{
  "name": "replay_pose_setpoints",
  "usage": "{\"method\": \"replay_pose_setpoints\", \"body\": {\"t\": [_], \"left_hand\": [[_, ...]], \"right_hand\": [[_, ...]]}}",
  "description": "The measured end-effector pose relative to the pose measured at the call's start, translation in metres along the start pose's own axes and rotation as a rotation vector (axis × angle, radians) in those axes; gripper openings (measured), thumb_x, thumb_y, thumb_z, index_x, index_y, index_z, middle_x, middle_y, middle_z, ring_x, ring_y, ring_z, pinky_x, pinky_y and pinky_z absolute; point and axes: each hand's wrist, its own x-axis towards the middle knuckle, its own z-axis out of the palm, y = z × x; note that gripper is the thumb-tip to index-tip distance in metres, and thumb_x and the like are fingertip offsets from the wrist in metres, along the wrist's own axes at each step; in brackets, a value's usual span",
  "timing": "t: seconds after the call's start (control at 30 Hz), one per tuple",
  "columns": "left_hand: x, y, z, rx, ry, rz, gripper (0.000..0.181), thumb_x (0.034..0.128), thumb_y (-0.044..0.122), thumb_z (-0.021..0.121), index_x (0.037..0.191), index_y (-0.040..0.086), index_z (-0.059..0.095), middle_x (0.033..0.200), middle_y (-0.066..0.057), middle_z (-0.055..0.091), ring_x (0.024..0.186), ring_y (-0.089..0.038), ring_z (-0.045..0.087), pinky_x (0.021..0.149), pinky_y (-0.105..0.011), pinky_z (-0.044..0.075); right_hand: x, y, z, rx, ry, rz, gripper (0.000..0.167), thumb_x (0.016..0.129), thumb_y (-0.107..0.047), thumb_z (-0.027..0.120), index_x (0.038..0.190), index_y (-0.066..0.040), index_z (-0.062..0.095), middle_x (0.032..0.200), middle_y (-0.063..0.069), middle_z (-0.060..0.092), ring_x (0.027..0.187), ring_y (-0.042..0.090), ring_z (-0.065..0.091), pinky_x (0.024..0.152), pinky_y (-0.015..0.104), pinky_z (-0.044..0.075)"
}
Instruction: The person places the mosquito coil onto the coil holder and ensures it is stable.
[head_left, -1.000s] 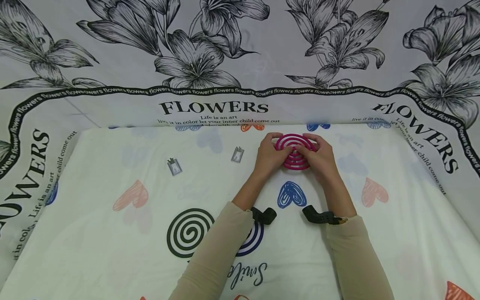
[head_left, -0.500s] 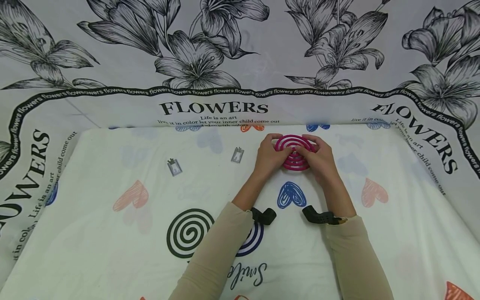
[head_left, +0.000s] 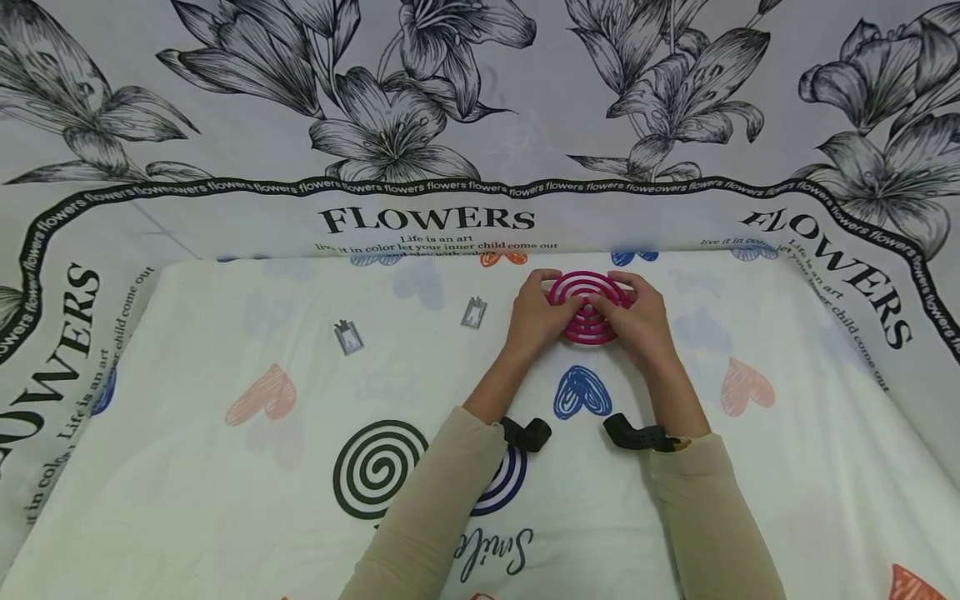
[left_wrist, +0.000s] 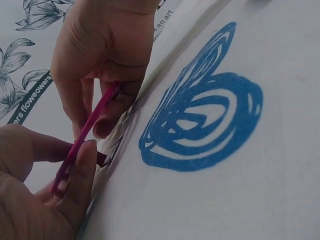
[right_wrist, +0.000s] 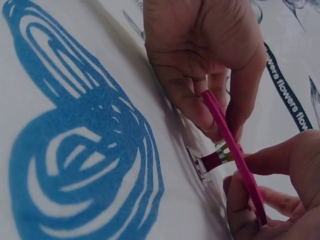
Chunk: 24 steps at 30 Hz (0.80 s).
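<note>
In the head view a pink spiral coil (head_left: 591,337) is pinched from both sides, near the table's far edge. My left hand (head_left: 538,311) holds its left side, with the thumb by the centre; my right hand (head_left: 642,315) mirrors this on the right. Seen edge-on, the coil (left_wrist: 75,147) is tilted between both hands in the left wrist view. A small metal stand (right_wrist: 201,165) is visible beside the coil (right_wrist: 245,172) in the right wrist view; whether they are joined I cannot tell.
Two small metal stands (head_left: 348,337) (head_left: 474,312) lie left of the hands. A dark green spiral coil (head_left: 381,469) lies nearer the front, and a dark blue one (head_left: 510,492) is partly under the left sleeve. A patterned cloth (head_left: 427,219) rises behind the table.
The head view has shifted very slightly. Both hands keep their hold on the pink coil, with only tiny finger movement visible.
</note>
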Motion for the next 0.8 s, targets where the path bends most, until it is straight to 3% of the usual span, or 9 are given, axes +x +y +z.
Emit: {"method": "replay_pose_setpoints", "body": {"t": [0.27, 0.53, 0.8], "left_hand": [[0.0, 0.004, -0.005, 0.066, -0.041, 0.011, 0.058, 0.0989, 0.029, 0.072, 0.15, 0.011, 0.052, 0.143, -0.017, 0.065, 0.128, -0.033, 0.069, 0.101, -0.044, 0.063], [-0.003, 0.007, -0.007, 0.109, -0.059, 0.022, 0.058, 0.0996, 0.03, 0.071, 0.151, 0.012, 0.051, 0.147, -0.016, 0.064, 0.13, -0.033, 0.068, 0.103, -0.043, 0.062], [-0.005, 0.016, -0.018, 0.249, -0.038, 0.066, 0.064, 0.0988, 0.035, 0.07, 0.154, 0.01, 0.049, 0.14, -0.017, 0.066, 0.128, -0.032, 0.067, 0.104, -0.048, 0.061]], "right_hand": [[-0.004, 0.002, -0.002, -0.112, 0.032, -0.103, 0.063, 0.1, -0.03, 0.074, 0.154, -0.008, 0.051, 0.157, 0.023, 0.054, 0.145, 0.04, 0.054, 0.115, 0.052, 0.053], [-0.005, 0.001, -0.004, -0.145, 0.069, -0.147, 0.061, 0.099, -0.03, 0.074, 0.152, -0.007, 0.054, 0.157, 0.02, 0.056, 0.146, 0.039, 0.055, 0.114, 0.053, 0.054], [-0.004, -0.004, -0.007, -0.145, 0.107, -0.194, 0.057, 0.1, -0.031, 0.073, 0.149, -0.007, 0.057, 0.155, 0.017, 0.058, 0.146, 0.034, 0.056, 0.12, 0.048, 0.05]]}}
